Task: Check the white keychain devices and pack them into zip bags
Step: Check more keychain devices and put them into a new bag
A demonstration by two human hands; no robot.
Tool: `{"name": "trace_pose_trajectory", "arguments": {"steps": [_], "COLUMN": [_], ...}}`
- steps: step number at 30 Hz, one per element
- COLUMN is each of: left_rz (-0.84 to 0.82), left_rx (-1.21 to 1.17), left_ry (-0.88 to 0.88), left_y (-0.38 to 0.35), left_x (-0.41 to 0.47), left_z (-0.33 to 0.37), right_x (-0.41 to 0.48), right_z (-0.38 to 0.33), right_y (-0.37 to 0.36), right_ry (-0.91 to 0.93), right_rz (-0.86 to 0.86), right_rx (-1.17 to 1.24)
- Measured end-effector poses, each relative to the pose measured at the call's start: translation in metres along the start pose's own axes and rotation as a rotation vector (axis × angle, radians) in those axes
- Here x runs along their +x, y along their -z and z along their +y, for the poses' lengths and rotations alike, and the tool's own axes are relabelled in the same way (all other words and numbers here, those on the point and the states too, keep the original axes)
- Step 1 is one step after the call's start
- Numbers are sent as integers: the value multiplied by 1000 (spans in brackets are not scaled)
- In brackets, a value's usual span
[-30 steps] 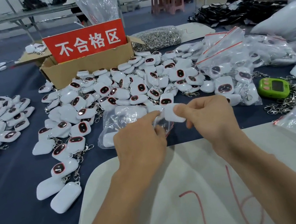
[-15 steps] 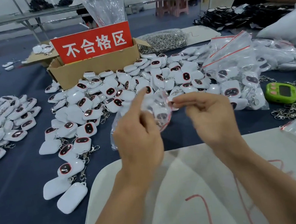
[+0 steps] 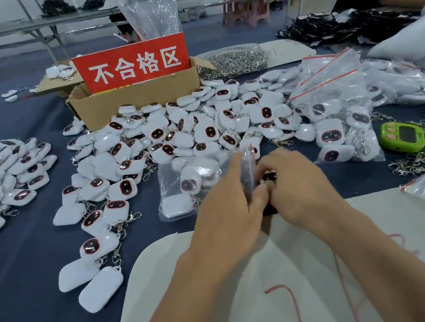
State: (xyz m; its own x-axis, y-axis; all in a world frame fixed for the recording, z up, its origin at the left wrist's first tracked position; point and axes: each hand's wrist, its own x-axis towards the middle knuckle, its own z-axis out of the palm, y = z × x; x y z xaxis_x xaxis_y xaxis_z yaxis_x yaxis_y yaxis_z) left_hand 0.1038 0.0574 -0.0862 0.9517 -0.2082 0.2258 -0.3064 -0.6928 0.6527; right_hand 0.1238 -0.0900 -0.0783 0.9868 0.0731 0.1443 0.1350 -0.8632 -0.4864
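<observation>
We show the left hand (image 3: 225, 214) and right hand (image 3: 304, 188) pinching a zip bag (image 3: 248, 163) edge-up between them — a grip, we judge, for sealing it.

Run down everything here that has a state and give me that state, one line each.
Left hand, holds the zip bag.
Right hand, fingers curled on the same bag.
Zip bag, upright and edge-on between the hands; cannot tell if sealed.
Cardboard box, open, flaps out.
Green device, face up, screen dark.
Filled bag, lying flat on the table, devices inside.
</observation>
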Motion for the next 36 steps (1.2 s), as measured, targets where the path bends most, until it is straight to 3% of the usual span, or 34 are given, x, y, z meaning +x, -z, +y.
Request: {"name": "trace_pose_trajectory", "arguments": {"steps": [4,9,17,20,24,30,36], "left_rz": [-85,-73,143,239,157,226,250], "left_rx": [122,242,325,137,-170,-521,-647], "left_ry": [49,36,-19,10,46,137,112], "left_y": [-4,-8,-12,-10,-9,-3,-3], "left_x": [3,2,-1,1,3,7,5], "left_z": [-3,-3,4,8,9,11,16], "right_x": [-1,-1,-3,-2,-6,-9,-11], "right_z": [19,27,16,9,0,-6,-3], "right_y": [8,19,17,16,10,16,23], "right_ry": [-107,-139,-190,-234,-298,-298,-227], "right_rz": [-30,-60,239,283,273,75,-33], "right_rx": [-13,16,337,649,938,1143,1199]}}
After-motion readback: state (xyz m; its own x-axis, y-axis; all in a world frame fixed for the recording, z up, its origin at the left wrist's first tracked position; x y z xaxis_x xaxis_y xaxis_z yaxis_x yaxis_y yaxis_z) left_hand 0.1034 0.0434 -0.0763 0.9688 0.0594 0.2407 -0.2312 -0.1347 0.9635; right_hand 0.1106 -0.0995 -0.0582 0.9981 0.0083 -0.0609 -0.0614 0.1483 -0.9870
